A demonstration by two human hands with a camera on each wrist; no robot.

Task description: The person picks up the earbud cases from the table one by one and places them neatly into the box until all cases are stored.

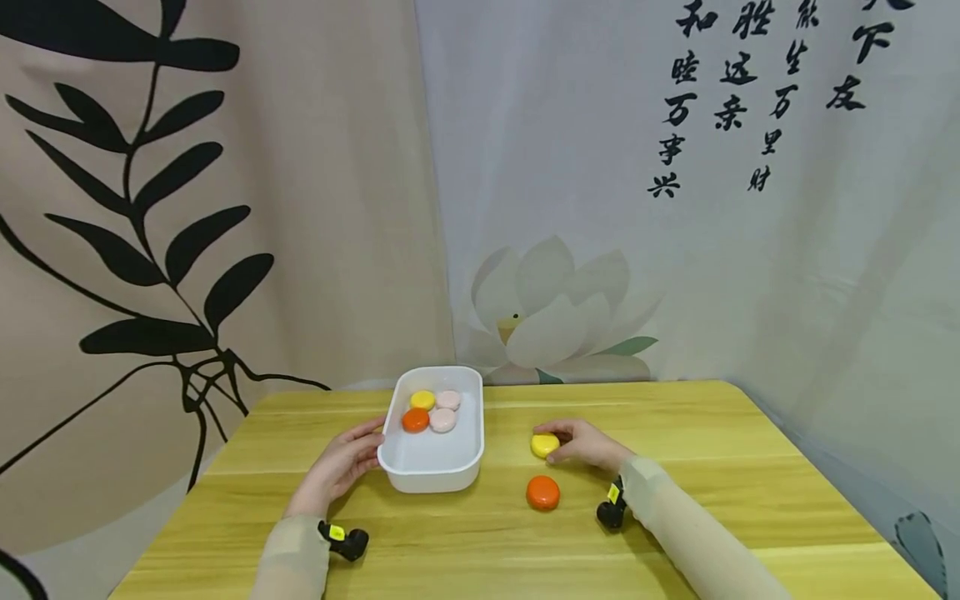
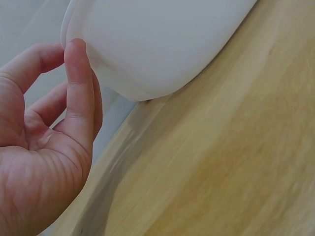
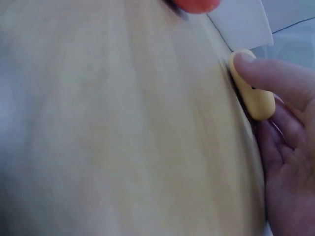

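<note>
A white plastic tray [image 1: 431, 460] holds a yellow disc [image 1: 422, 400], an orange disc [image 1: 416, 420] and several pale pink discs [image 1: 442, 420], all rounded and smooth. Fingertips of my left hand [image 1: 348, 461] touch the tray's left side; the left wrist view has them right at its rim [image 2: 74, 24]. Over the table, right of the tray, my right hand [image 1: 588, 444] pinches another yellow disc [image 1: 543, 446] between thumb and fingers. The right wrist view shows this yellow disc [image 3: 256, 101] edge-on, close to the tabletop. A second orange disc [image 1: 543, 493] lies nearer me.
The wooden table [image 1: 465, 558] ends at a back edge just behind the tray. Behind it hangs a pale curtain [image 1: 352, 208] printed with dark leaves, a lotus and Chinese characters. Black wrist cameras [image 1: 348, 543] are strapped over both sleeves.
</note>
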